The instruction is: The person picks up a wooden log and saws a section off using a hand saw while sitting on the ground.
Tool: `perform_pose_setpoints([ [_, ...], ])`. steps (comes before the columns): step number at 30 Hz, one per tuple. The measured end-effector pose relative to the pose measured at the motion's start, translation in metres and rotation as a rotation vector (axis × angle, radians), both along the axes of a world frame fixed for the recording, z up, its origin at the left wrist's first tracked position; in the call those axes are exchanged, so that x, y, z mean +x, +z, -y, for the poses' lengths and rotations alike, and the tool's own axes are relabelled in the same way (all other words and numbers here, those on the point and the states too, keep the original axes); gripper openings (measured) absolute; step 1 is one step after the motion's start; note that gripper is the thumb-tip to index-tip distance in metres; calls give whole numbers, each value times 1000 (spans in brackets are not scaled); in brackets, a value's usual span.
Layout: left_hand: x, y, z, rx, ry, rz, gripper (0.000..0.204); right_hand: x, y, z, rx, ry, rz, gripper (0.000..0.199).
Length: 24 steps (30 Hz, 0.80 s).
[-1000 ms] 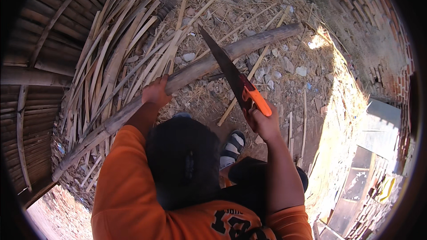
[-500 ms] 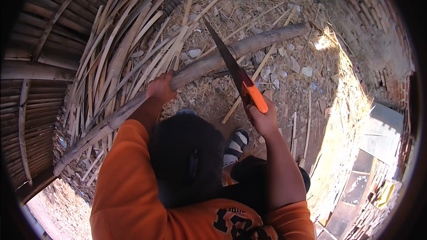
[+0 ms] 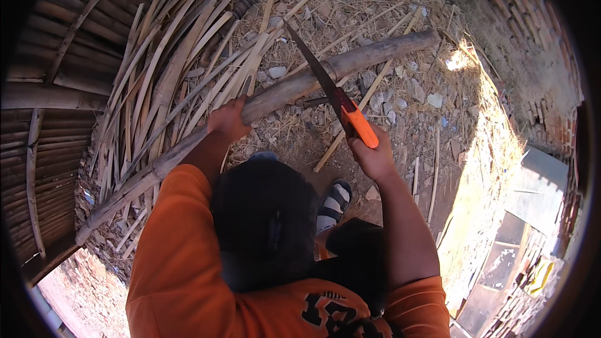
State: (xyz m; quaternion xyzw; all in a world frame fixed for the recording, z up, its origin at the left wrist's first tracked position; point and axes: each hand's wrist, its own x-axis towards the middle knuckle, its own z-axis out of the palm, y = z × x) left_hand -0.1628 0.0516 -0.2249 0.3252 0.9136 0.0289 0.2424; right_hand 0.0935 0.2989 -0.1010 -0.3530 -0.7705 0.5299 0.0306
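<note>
A long grey-brown bamboo pole runs slantwise across the view, from the lower left to the upper right. My left hand is wrapped over it near its middle. In my right hand is a handsaw with an orange handle, the fingers closed round the grip. Its dark blade lies across the pole to the right of my left hand, the tip pointing up and away. Whether the teeth have cut into the pole cannot be made out.
Split bamboo strips are heaped at the left, beside a slatted bamboo wall. Stones and straw cover the ground. A brick wall stands at the right. My sandalled foot is below the pole.
My right hand and the saw have shifted slightly, with the forearm swung a little to the right. The left hand stays on the pole, which keeps its place.
</note>
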Motion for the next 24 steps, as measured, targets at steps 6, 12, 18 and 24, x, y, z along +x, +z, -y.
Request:
perform_pose_setpoints([
  [6,-12,2,4,7,2,16,94,94,72,23,-214,-97,75,32],
  [12,1,-11,2,59,-13,-5,94,16,11,12,-149,-97,31,28],
  [18,-14,1,6,23,-13,24,96,62,47,4,-252,-110,71,30],
  [24,7,-9,2,53,17,-38,91,88,38,18,-251,-132,-36,30],
])
